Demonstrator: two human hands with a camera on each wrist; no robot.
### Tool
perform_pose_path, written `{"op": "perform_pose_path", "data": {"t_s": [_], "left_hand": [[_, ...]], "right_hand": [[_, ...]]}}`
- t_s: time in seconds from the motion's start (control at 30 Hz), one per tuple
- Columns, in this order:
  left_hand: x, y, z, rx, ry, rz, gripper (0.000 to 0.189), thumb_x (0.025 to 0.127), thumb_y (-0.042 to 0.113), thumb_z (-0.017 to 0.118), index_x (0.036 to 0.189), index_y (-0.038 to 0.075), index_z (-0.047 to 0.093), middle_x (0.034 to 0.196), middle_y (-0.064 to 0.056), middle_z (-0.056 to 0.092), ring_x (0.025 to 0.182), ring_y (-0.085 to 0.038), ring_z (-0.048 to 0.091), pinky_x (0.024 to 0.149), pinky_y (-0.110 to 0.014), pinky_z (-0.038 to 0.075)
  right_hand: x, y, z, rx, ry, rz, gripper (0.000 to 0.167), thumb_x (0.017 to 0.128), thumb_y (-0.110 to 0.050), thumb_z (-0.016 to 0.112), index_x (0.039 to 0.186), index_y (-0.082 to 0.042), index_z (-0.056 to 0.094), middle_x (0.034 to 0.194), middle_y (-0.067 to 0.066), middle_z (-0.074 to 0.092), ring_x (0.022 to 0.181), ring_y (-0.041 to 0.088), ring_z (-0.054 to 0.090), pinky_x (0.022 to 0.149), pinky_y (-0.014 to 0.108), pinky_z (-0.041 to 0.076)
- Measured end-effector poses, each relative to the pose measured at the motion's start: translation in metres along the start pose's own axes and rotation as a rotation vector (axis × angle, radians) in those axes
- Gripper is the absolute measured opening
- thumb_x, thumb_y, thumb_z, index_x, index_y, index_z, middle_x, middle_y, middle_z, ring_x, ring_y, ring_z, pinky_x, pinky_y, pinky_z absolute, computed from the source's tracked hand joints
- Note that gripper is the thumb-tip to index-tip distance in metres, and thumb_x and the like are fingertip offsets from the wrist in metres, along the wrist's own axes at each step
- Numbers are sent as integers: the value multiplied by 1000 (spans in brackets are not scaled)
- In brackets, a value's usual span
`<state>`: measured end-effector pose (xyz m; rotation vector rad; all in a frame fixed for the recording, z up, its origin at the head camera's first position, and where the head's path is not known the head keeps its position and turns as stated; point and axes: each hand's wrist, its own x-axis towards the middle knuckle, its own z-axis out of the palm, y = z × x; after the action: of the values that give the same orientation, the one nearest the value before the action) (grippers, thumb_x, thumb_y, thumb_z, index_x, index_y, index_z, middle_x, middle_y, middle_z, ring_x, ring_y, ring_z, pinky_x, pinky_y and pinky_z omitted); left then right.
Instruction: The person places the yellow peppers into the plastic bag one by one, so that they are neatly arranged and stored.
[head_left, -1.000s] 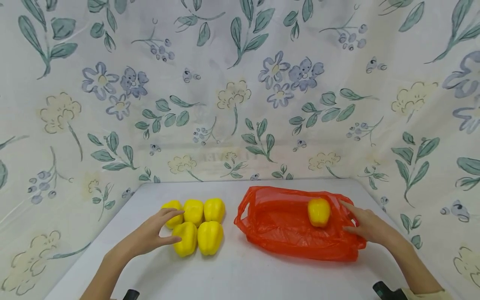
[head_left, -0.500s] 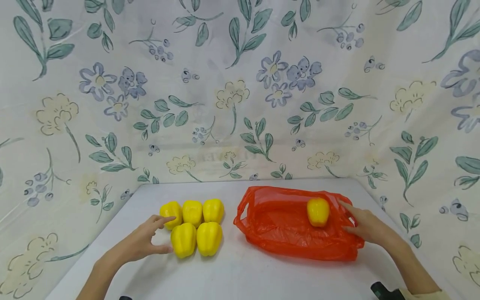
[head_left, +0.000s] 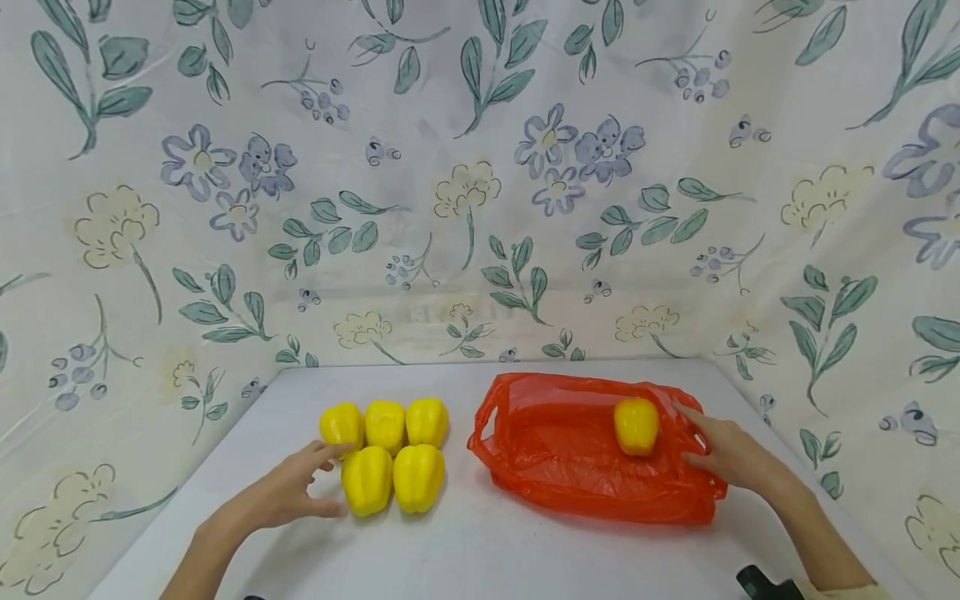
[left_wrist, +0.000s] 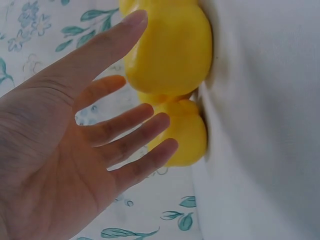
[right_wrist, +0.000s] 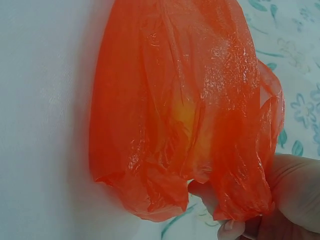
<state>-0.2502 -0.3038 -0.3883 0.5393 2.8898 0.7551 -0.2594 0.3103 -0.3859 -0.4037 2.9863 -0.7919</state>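
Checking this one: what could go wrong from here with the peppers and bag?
The left hand is beside five closely grouped yellow peppers; grasping one might knock its neighbours.
The right hand holds the red bag at one end; its thin, crinkled film might sag inward.
A tug there might roll the single pepper inside.

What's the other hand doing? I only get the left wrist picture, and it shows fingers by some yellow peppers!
Observer: The right hand is holding one end of a red plastic bag.
Operator: Ooh, is anything in it?
Observer: Yes, one yellow pepper, at the end nearest that hand.
Operator: And how many are out on the white table?
Observer: Five peppers: three in the back row, two in front.
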Motion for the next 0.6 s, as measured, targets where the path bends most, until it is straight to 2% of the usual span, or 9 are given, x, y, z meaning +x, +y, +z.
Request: {"op": "perform_pose_path", "data": {"t_s": [0.23,0.43,0.6], "left_hand": [[3,-2,2,-13,-24,26,82,73,40,85,140,10,49,132,-16,54,115,-37,57,85,-55,55],[4,-1,3,-23,-20,14,82,72,39,85,140,10,49,132,-15,54,114,-35,57,87,-54,55],[3,-2,4,-51,-25,5,83,72,39,85,141,10,48,132,-14,54,115,-34,56,89,-55,54]], "right_hand": [[3,1,-1,-28,32,-2,79,83,-15,76,148,1,34,125,30,59,95,28,62,68,35,61],[8,2,-3,-15,46,-27,77,83,-17,77,146,2,37,125,29,59,90,23,62,68,36,61],[10,5,0,6,63,-7,77,84,-21,76,146,0,36,125,29,58,87,21,61,68,35,61]]}}
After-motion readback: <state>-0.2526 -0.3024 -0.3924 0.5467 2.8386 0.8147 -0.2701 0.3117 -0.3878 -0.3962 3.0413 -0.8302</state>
